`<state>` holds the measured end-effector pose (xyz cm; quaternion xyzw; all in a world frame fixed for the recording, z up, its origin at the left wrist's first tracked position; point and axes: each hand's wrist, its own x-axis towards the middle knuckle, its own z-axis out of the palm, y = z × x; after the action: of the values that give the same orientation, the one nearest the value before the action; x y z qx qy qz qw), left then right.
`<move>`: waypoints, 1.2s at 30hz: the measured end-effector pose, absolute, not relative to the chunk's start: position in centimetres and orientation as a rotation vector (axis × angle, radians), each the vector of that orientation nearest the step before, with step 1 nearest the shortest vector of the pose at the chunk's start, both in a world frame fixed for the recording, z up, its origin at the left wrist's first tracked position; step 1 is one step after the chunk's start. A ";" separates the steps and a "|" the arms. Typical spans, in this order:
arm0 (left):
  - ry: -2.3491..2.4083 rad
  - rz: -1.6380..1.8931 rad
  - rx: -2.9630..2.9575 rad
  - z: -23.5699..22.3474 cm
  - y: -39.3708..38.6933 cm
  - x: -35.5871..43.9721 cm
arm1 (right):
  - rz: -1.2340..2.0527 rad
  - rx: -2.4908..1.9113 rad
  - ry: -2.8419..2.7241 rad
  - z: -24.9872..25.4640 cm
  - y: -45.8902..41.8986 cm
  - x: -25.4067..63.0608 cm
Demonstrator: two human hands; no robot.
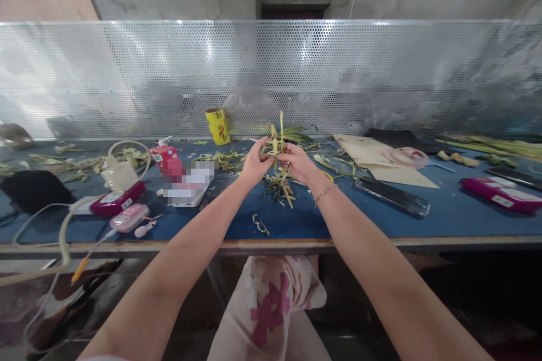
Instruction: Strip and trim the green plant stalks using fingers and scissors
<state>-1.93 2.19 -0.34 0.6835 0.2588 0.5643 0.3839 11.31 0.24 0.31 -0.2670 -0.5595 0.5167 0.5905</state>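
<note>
My left hand (256,162) and my right hand (297,162) meet over the middle of the table. Between them is an upright piece made of yellow-green plant strips (275,144). The fingers of both hands are closed on it, one hand at each side. A thin pale strip stands up from it near my right fingertips. Under and behind my hands lie loose leaf scraps (278,187) and longer green leaves (296,134). My fingers hide the piece's lower part, so I cannot tell how it is joined.
On the blue table are a yellow can (218,126), a red carton (166,162), a white box (192,185) and a pink case (129,218) at left. A phone (393,196), cardboard (359,153) and a magenta device (501,194) lie at right. A perforated metal screen (292,67) stands behind.
</note>
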 end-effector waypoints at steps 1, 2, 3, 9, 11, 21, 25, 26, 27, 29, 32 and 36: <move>0.655 1.432 1.748 -0.3 2.2 -1.9 | 1.194 -0.622 -1.296 0.3 0.3 11.3; 0.650 1.427 1.749 -0.3 2.2 -1.9 | 1.189 -0.624 -1.291 0.2 0.3 11.3; 0.649 1.425 1.747 -0.3 2.2 -1.9 | 1.184 -0.628 -1.289 0.2 0.4 11.3; 0.699 1.397 1.737 -0.2 1.7 -1.8 | 1.113 -0.709 -1.311 -0.1 0.5 11.2; 0.698 1.371 1.748 -0.2 1.5 -1.8 | 1.092 -0.736 -1.331 -0.2 0.5 11.1; 0.661 1.326 1.755 -0.3 1.6 -2.0 | 1.155 -0.725 -1.259 0.0 0.2 10.9; 0.625 1.300 1.780 -0.1 1.5 -2.2 | 1.248 -0.627 -1.237 0.5 -0.1 11.2; 0.620 1.292 1.789 -0.1 1.5 -2.3 | 1.248 -0.616 -1.230 0.5 -0.1 11.3; 0.619 1.280 1.798 -0.1 1.5 -2.4 | 1.226 -0.614 -1.226 0.5 -0.1 11.3; 0.619 1.243 1.821 -0.2 1.6 -2.5 | 1.141 -0.638 -1.231 0.4 0.1 11.3; 0.621 1.181 1.881 -0.4 1.8 -2.7 | 1.034 -0.712 -1.242 0.1 0.6 11.3; 0.594 1.122 1.963 -0.4 1.5 -2.7 | 0.962 -0.755 -1.184 -0.1 0.9 11.4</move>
<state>-2.69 1.53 -0.39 0.7727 0.2338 0.4418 0.3913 11.39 0.88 -0.13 -0.3334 -0.5233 0.4248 0.6592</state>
